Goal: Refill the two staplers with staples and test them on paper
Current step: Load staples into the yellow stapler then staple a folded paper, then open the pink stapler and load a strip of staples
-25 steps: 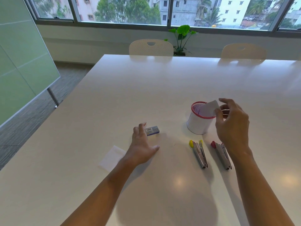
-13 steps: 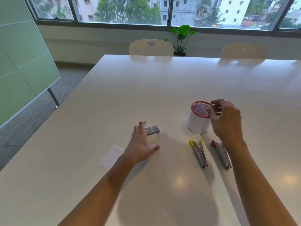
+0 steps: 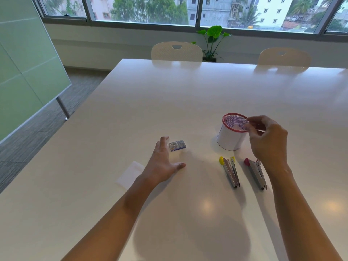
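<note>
While the left hand lies flat on the glossy white worktop with its fingers spread and nothing in its grasp, the right hand hovers at the rim of a round mesh pen cup with a red rim and white wrapped wall. The right hand's fingers are curled, thumb and forefinger drawn together above the cup's edge; whether they pinch anything cannot be told. A pale scrap of paper seems to lie inside the cup, though the mesh blurs it.

Just beyond the left hand's fingertips sits a small grey-and-blue box of staples, close to the forefinger but apart from it. Near the left wrist a white slip of paper lies flat on the worktop.

In front of the cup, two small metal staplers lie side by side, close together but not touching: one with yellow plastic ends, and to its right one with a red plastic end, partly hidden under the right wrist.

Two pale chairs stand at the far edge, a green potted plant between them by the window.
</note>
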`<state>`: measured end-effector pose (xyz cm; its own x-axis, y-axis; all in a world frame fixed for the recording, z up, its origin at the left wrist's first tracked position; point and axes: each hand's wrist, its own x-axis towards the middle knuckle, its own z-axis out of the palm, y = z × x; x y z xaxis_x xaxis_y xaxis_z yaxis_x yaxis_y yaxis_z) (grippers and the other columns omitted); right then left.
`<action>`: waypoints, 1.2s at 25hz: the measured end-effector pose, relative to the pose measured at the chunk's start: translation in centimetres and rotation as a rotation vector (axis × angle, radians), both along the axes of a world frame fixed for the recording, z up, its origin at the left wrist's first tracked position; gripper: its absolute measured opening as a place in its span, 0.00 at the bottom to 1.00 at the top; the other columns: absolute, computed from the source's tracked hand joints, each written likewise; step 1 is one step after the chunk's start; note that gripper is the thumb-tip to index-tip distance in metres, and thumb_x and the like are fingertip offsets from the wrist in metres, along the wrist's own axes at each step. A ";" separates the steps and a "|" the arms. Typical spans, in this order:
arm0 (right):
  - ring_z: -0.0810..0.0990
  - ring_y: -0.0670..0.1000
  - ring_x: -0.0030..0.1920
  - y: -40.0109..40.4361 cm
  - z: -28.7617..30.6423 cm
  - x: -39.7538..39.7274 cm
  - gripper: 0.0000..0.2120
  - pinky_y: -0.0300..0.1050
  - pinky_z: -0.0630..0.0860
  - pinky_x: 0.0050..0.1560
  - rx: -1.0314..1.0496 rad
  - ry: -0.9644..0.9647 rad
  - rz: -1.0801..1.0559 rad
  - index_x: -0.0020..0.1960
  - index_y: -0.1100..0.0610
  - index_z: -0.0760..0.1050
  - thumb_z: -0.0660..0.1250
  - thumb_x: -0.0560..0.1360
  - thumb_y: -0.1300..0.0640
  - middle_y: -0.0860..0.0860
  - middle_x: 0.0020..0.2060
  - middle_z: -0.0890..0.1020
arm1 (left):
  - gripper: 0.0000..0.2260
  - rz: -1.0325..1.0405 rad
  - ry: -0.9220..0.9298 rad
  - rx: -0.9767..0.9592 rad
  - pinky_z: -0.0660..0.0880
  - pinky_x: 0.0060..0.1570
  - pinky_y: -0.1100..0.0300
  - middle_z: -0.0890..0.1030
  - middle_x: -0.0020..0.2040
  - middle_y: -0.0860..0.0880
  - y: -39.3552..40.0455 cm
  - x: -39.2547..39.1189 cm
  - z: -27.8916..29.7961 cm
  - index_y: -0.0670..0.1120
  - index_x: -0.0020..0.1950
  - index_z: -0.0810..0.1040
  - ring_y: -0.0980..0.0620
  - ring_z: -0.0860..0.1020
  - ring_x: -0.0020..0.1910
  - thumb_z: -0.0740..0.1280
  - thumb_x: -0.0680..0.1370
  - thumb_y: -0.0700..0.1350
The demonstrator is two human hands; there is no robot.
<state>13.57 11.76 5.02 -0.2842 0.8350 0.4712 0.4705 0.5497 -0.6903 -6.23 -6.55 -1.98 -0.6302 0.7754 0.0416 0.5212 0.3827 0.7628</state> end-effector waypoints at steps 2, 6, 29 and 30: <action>0.81 0.50 0.49 -0.3 0.3 0.6 0.11 0.29 0.71 0.47 -0.020 0.021 -0.009 0.59 0.59 0.81 0.68 0.78 0.60 0.55 0.53 0.84 | 0.43 0.001 0.004 -0.004 0.62 0.62 0.64 0.68 0.72 0.46 -0.1 -0.1 -0.1 0.47 0.75 0.59 0.49 0.70 0.70 0.80 0.68 0.49; 0.80 0.49 0.47 -1.3 0.8 2.1 0.10 0.26 0.68 0.43 -0.043 0.051 -0.049 0.59 0.57 0.81 0.67 0.79 0.58 0.53 0.52 0.84 | 0.42 -0.004 0.008 -0.008 0.62 0.63 0.64 0.68 0.72 0.46 -0.1 -0.1 -0.2 0.47 0.75 0.59 0.48 0.69 0.70 0.80 0.68 0.49; 0.77 0.60 0.57 -3.0 -4.5 4.3 0.21 0.54 0.75 0.58 -0.444 -0.543 -0.228 0.66 0.61 0.72 0.70 0.77 0.52 0.59 0.58 0.79 | 0.34 -0.100 0.058 -0.064 0.57 0.70 0.60 0.66 0.71 0.45 -0.2 0.6 -0.9 0.45 0.77 0.57 0.48 0.61 0.73 0.71 0.77 0.49; 0.78 0.59 0.57 -3.0 -4.5 4.3 0.21 0.54 0.76 0.58 -0.459 -0.512 -0.217 0.66 0.60 0.72 0.70 0.77 0.52 0.59 0.58 0.79 | 0.34 -0.098 0.053 -0.061 0.57 0.70 0.60 0.66 0.71 0.45 -0.2 0.6 -0.9 0.45 0.77 0.56 0.48 0.61 0.73 0.71 0.77 0.49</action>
<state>17.90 8.81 0.55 -0.1810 0.9795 -0.0889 0.8623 0.1146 -0.4933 -5.60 -6.71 -2.84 -0.5495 0.8352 0.0234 0.5971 0.3729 0.7103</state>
